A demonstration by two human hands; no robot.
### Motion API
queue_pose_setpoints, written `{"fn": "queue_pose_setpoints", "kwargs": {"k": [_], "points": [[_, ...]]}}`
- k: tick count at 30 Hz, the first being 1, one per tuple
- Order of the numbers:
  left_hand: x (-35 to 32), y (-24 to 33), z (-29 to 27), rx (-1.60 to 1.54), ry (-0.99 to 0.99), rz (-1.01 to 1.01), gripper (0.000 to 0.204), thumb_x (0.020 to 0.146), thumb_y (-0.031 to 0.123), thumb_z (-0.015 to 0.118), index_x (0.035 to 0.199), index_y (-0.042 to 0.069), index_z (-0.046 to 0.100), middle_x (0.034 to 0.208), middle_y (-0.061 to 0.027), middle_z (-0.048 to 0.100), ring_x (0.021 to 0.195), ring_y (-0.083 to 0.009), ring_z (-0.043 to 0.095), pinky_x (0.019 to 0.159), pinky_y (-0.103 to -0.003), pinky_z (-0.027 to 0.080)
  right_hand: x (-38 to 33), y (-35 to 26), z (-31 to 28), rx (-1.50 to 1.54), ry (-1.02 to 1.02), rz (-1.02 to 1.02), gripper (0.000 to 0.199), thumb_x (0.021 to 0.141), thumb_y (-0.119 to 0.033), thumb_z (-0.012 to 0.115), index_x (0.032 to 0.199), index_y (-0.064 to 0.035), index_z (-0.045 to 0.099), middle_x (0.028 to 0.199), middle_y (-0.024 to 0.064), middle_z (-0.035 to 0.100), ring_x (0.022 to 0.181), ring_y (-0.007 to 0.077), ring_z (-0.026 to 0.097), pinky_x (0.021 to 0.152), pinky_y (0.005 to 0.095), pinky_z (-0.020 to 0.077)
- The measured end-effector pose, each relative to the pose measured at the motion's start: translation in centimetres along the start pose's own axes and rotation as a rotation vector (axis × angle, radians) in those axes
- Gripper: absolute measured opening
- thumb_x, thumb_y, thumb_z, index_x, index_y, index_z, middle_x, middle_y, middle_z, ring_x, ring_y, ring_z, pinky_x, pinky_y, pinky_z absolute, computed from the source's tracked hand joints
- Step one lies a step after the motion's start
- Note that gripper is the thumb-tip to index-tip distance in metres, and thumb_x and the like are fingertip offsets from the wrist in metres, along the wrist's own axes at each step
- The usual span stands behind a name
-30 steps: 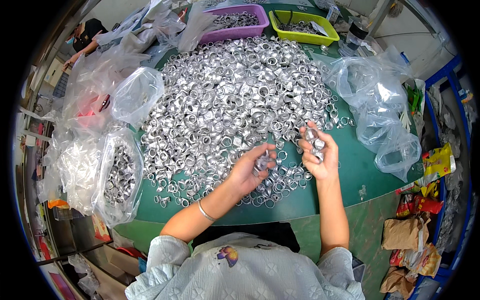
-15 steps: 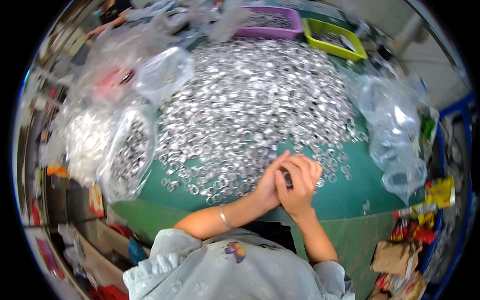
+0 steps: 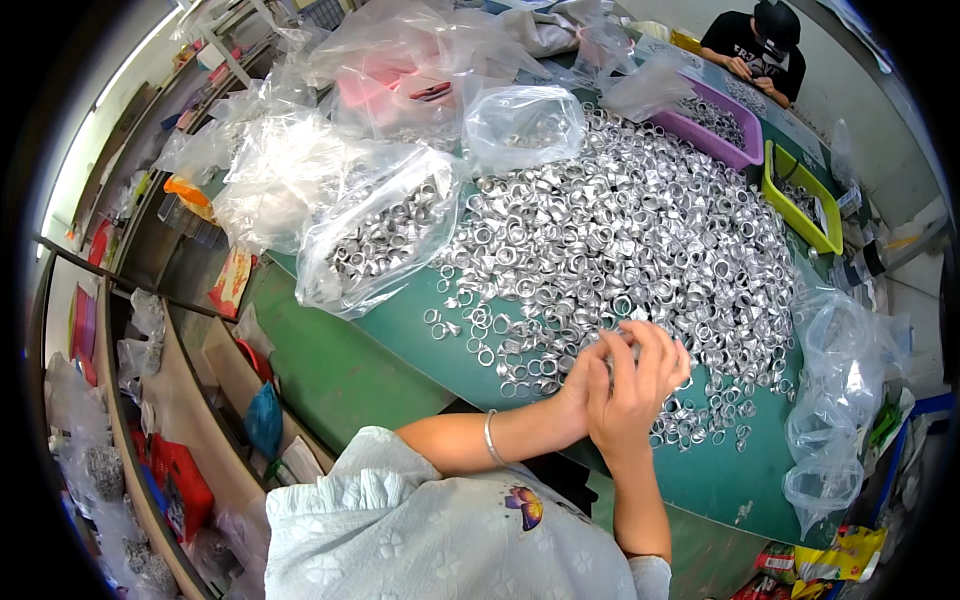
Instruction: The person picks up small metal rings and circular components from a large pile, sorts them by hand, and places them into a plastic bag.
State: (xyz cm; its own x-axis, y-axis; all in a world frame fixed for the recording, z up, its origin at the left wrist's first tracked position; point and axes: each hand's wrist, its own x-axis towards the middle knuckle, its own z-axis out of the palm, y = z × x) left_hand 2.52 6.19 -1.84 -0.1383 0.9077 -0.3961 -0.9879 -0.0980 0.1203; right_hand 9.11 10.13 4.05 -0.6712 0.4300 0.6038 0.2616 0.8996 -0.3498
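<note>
A large heap of silver metal rings [image 3: 640, 240] covers the green tabletop in front of me. At its near edge my left hand [image 3: 580, 388] and my right hand [image 3: 640, 385] are cupped together, just above the loose rings. The curled fingers of my right hand lie over my left hand and hide its fingertips. Whatever is between the two palms is out of sight. A silver bangle [image 3: 490, 437] circles my left wrist.
Left of the heap lie a clear plastic bag [image 3: 385, 240] of rings and another open bag [image 3: 525, 125]. A purple basket [image 3: 705, 145] and a green basket [image 3: 805, 225] hold metal pieces. Crumpled clear bags [image 3: 840, 390] lie right. Another person [image 3: 757, 50] works at the far end.
The view has swung to the left, so the heap and hands sit farther right, and the other person's upper body shows at the far right. My hands stay pressed together.
</note>
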Motion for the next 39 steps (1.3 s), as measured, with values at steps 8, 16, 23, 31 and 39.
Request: {"fn": "queue_pose_setpoints", "kwargs": {"k": [8, 16, 23, 31, 39], "points": [[-3.8, 9.7, -1.2, -0.397, 0.123, 0.496, 0.018, 0.077, 0.01, 0.057, 0.094, 0.004, 0.056, 0.092, -0.0134, 0.058, 0.085, -0.0258, 0.058, 0.082, -0.042, 0.051, -0.3, 0.3, 0.3, 0.342, -0.021, 0.052, 0.015, 0.076, -0.005, 0.062, 0.091, -0.0018, 0.062, 0.092, 0.0093, 0.058, 0.089, 0.0265, 0.053, 0.086, 0.0391, 0.0341], [-7.5, 29.5, -5.8, -0.005, 0.476, 1.446, 0.017, 0.083, 0.013, 0.053, 0.096, 0.005, 0.058, 0.091, -0.0099, 0.055, 0.08, -0.0227, 0.053, 0.071, -0.041, 0.05, -5.9, 5.1, -3.0, 0.337, -0.056, 0.365, 0.006, 0.08, 0.0, 0.059, 0.085, 0.0011, 0.062, 0.086, 0.0113, 0.061, 0.081, 0.0233, 0.057, 0.077, 0.0318, 0.0424], [-8.6, 38.7, -12.9, 2.015, 1.578, 1.39, 0.043, 0.088, 0.028, 0.045, 0.061, -0.002, 0.06, 0.06, -0.0206, 0.059, 0.059, -0.0354, 0.056, 0.06, -0.051, 0.04, -6.6, 7.6, -4.8, 0.355, 0.039, 0.518, 0.007, 0.083, -0.001, 0.057, 0.086, 0.0037, 0.061, 0.084, 0.0111, 0.06, 0.077, 0.0186, 0.057, 0.073, 0.028, 0.044], [-5.7, 27.3, -8.0, 2.295, 1.124, 1.343, 0.031, 0.089, 0.016, 0.051, 0.113, -0.003, 0.055, 0.127, -0.0275, 0.044, 0.115, -0.0437, 0.043, 0.099, -0.05, 0.031, -5.6, 13.9, -7.0, 0.235, -0.018, 0.718, 0.012, 0.081, -0.004, 0.06, 0.09, 0.0036, 0.062, 0.073, 0.0112, 0.06, 0.068, 0.0187, 0.057, 0.065, 0.0292, 0.0453], [5.5, 5.6, 5.4, 2.108, -0.269, 1.138, 0.044, 0.077, 0.0, 0.063, 0.12, 0.005, 0.051, 0.13, -0.014, 0.045, 0.121, -0.0333, 0.043, 0.101, -0.039, 0.034, 0.9, 16.9, -1.0, -0.263, 0.122, 0.329, 0.026, 0.077, -0.006, 0.061, 0.103, -0.003, 0.059, 0.11, 0.0116, 0.054, 0.104, 0.0298, 0.049, 0.088, 0.0386, 0.0364]]}}
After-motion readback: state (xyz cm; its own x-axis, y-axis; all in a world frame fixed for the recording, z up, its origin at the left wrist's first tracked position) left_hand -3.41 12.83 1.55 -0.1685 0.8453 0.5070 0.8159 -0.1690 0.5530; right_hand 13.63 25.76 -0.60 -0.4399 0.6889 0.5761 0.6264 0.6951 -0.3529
